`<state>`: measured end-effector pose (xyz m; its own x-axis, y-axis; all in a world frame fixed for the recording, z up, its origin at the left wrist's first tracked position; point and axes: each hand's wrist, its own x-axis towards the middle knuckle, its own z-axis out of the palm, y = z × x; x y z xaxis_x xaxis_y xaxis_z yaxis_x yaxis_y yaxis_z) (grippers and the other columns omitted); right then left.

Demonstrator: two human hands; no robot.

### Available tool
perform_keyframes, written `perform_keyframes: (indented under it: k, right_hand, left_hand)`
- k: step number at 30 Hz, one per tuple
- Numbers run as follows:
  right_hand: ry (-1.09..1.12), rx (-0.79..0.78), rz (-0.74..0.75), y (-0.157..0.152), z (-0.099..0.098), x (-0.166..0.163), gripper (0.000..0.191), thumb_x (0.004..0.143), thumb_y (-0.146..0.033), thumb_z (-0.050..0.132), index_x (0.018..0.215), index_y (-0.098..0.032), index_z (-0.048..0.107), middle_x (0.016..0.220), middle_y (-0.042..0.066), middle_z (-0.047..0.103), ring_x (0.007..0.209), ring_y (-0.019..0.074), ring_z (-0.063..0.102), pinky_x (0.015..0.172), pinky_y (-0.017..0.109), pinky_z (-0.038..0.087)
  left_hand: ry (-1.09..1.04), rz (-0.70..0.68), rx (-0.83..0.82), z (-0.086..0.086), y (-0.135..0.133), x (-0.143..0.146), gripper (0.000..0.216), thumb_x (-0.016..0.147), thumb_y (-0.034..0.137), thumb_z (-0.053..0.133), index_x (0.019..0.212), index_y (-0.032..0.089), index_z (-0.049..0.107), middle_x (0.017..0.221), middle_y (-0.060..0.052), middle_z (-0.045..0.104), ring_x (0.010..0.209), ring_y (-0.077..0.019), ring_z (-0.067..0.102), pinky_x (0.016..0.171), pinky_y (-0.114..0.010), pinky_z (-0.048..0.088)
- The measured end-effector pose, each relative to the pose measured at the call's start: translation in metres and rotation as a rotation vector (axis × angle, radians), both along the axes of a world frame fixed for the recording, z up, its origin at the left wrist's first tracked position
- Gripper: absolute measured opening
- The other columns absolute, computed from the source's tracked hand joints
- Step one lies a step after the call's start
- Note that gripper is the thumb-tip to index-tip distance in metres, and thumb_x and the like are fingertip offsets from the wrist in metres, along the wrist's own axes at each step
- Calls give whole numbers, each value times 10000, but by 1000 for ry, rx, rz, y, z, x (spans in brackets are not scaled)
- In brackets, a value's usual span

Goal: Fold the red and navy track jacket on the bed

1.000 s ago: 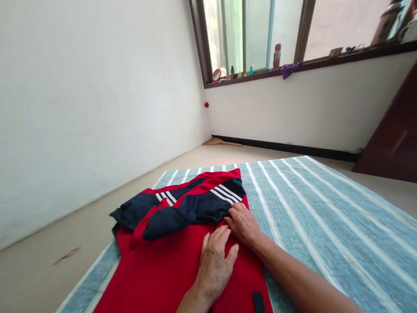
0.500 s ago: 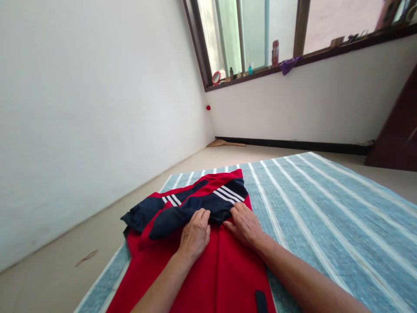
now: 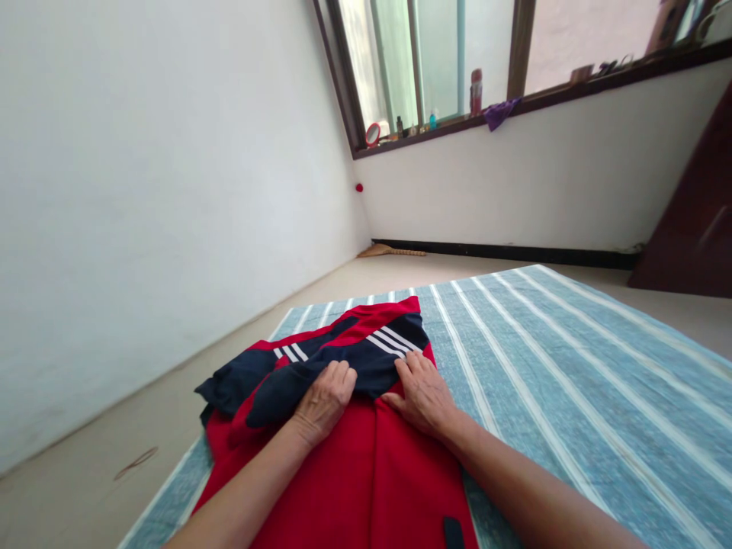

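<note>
A red sports jacket (image 3: 366, 473) with navy sleeves (image 3: 268, 381) and white stripes lies on a blue striped mat (image 3: 560, 366). The sleeves are folded across its upper part. My left hand (image 3: 325, 398) rests on the lower edge of the front navy sleeve, fingers curled onto the cloth. My right hand (image 3: 422, 393) lies just to its right, fingers pressed on the same sleeve near the white stripes. A fold line runs down the red cloth between my forearms.
A white wall runs along the left, with bare beige floor (image 3: 114, 457) beside the mat. A windowsill (image 3: 446, 126) at the back holds bottles, a small mirror and a purple cloth. A dark wooden panel (image 3: 691, 221) leans at the right. A broom (image 3: 389, 250) lies by the far wall.
My left hand has slid up from the red cloth onto the navy sleeve and curled there. My right hand has stayed on the sleeve near the stripes.
</note>
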<state>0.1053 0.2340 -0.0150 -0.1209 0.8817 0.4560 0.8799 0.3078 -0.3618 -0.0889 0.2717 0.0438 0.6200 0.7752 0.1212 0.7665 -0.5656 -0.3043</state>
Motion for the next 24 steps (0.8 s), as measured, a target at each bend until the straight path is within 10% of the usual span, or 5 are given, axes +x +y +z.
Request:
perform_keyframes:
  k: [16, 24]
  right_hand:
    - [-10, -120, 51, 4, -2, 0, 701, 811, -664, 482, 1301, -164, 469, 1393, 172, 404, 1339, 341, 266, 1067, 522, 242]
    - [-16, -138, 51, 5, -6, -2, 690, 841, -619, 461, 1348, -152, 447, 1425, 182, 377, 1345, 352, 259, 1070, 532, 226]
  left_hand:
    - [-44, 186, -240, 12, 6, -8, 366, 649, -97, 381, 831, 174, 547, 888, -55, 583, 860, -197, 567, 776, -291, 435]
    - [-268, 71, -302, 16, 11, 71, 245, 811, 137, 466, 1022, 203, 572, 1059, -40, 624, 989, -171, 594, 879, -266, 439]
